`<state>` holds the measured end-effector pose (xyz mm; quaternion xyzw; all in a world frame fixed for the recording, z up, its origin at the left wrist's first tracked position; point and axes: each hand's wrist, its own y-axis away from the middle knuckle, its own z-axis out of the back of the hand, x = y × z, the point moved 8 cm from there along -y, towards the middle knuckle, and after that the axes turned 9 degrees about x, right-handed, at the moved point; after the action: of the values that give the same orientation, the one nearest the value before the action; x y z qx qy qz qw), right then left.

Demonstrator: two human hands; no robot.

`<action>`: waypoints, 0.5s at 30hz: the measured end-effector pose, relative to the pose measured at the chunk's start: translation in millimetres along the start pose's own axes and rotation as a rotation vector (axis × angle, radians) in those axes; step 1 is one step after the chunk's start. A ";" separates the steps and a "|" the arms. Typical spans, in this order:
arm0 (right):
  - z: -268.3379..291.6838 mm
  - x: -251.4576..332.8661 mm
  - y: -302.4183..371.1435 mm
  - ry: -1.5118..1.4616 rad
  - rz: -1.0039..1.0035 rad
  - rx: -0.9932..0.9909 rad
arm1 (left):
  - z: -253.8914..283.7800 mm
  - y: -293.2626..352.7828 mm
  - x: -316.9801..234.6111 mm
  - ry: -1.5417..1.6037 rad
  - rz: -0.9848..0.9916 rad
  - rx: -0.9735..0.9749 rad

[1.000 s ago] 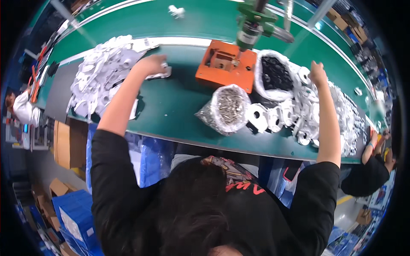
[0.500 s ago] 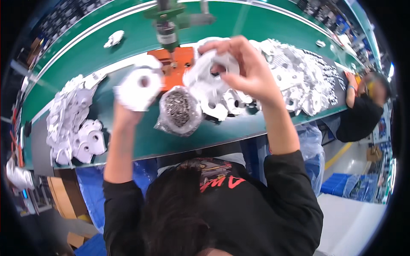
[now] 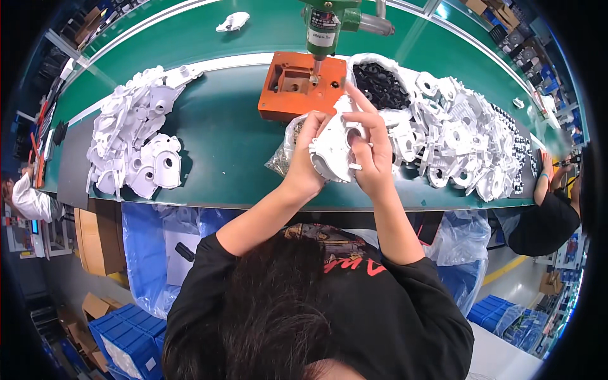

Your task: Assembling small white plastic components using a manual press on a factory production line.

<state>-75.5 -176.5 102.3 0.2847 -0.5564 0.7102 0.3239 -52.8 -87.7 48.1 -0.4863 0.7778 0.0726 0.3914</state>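
A white plastic housing with a round hole is held up in front of the orange fixture block. My left hand grips its left edge, fingers behind and thumb alongside. On its right side, my right hand has thumb and fingers at the round hole, with the index finger stretched upward. Whether a small part sits under those fingers I cannot make out. Partly behind my left hand stands a clear bag of small metal pieces. Above the fixture, the tip of a green press tool points down into it.
White housings are heaped at the left and right of the green table. A bag of black parts stands right of the fixture. One white part lies at the back. A co-worker is at far right.
My hands, apart before with a white part in each, have come together on one white housing. The second part is no longer distinguishable. The whole view has shifted.
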 end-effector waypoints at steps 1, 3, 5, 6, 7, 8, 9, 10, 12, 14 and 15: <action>0.1 2.2 0.3 -0.001 -0.002 0.000 | 3.9 0.6 -1.1 -0.177 -0.019 -0.009; 0.6 9.5 0.6 0.119 -0.022 0.017 | 6.1 0.3 -4.0 -0.349 -0.032 -0.014; 2.2 15.6 1.6 0.158 -0.024 0.011 | -0.6 0.3 -18.5 -0.773 -0.033 0.019; 3.1 17.7 1.8 0.196 -0.022 0.006 | -2.7 -0.1 -24.0 -0.772 -0.031 0.023; 2.9 18.1 1.4 0.198 -0.023 0.002 | 3.1 0.1 -22.3 -0.559 0.075 -0.035; 2.3 22.7 0.9 0.189 0.031 -0.016 | 7.1 1.7 -18.6 -0.345 0.179 -0.090; 2.3 27.3 0.5 0.181 0.085 -0.034 | 8.0 6.0 -22.5 -0.214 0.172 -0.140; 3.0 27.7 -0.2 0.185 0.083 -0.041 | 13.1 6.6 -25.5 -0.214 0.177 -0.133; 0.2 25.4 -2.2 0.298 0.020 -0.013 | 19.8 9.3 -28.9 -0.114 0.215 -0.035; 0.8 19.5 -2.4 0.282 -0.055 -0.006 | 13.4 9.8 -32.3 -0.126 0.271 0.000; -2.5 19.4 -4.1 0.278 -0.012 0.061 | 11.2 11.0 -31.4 -0.169 0.293 -0.041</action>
<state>-84.6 -170.6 119.1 0.1966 -0.4825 0.7575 0.3933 -48.8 -54.5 58.9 -0.3675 0.8031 0.1853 0.4308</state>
